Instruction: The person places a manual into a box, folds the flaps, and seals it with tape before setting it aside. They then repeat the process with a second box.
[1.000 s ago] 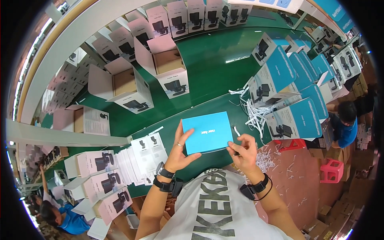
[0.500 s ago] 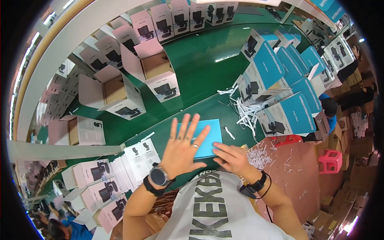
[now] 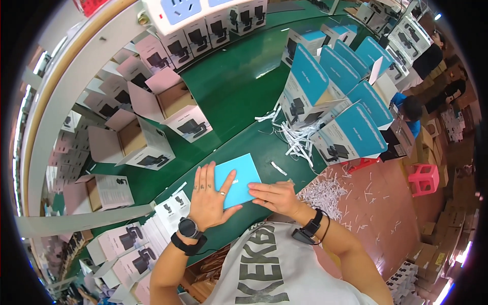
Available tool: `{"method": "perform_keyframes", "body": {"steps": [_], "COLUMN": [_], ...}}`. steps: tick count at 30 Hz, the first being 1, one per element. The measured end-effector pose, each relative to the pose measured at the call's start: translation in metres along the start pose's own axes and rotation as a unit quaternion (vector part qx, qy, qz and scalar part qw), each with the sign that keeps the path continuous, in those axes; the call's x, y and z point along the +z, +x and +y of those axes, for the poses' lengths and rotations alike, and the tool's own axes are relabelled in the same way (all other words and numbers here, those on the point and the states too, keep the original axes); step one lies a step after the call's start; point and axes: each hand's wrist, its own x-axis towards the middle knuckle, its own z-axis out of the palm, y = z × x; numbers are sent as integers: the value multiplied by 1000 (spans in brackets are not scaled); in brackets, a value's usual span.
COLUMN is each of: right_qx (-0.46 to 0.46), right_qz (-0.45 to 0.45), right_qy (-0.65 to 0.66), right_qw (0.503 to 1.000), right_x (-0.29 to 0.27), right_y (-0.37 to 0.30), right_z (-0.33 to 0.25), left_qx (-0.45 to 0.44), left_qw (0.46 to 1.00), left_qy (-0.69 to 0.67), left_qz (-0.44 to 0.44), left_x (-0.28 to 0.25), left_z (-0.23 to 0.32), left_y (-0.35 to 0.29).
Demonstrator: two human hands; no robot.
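Both hands pin a flat blue box (image 3: 239, 178) to the green tabletop (image 3: 239, 86).

The left hand (image 3: 209, 195) lies open and flat on the box's near-left half; the right hand (image 3: 274, 197), fingers extended and grasping nothing, presses its near-right edge.

bright, even overhead light | soft shadows | sharp centre | fisheye-bent, dark rim

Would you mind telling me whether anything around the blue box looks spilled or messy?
Yes: white paper strips lie tangled on the green table beside the blue box, and more shreds are scattered over the red floor on the right.
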Motion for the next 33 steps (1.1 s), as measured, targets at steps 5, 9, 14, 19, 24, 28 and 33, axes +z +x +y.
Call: {"method": "perform_keyframes", "body": {"steps": [5,9,14,19,24,28,33], "right_qx": [5,-27,8,504,644,647,626], "right_qz": [-6,14,42,83,100,189,271], "right_qy": [29,89,83,249,473,526,565], "right_qw": [1000,996,996,823,593,518,464], "right_x": [-3,-1,-9,-30,-36,-47,-59], "right_y": [7,9,3,-67,-167,-181,-185], "right_z": [11,25,27,56,78,63,62], "left_qx": [2,22,7,-61,-145,-189,-174], "left_qw": [1000,999,996,982,947,955,970], "left_qy": [10,20,36,38,153,110,97], "left_qz": [4,34,77,174,243,203,141], "left_x": [-12,3,15,6,16,59,43], "left_z": [-2,-9,-3,-15,-28,-71,-78], "left_y": [-1,-8,2,99,273,355,391]}}
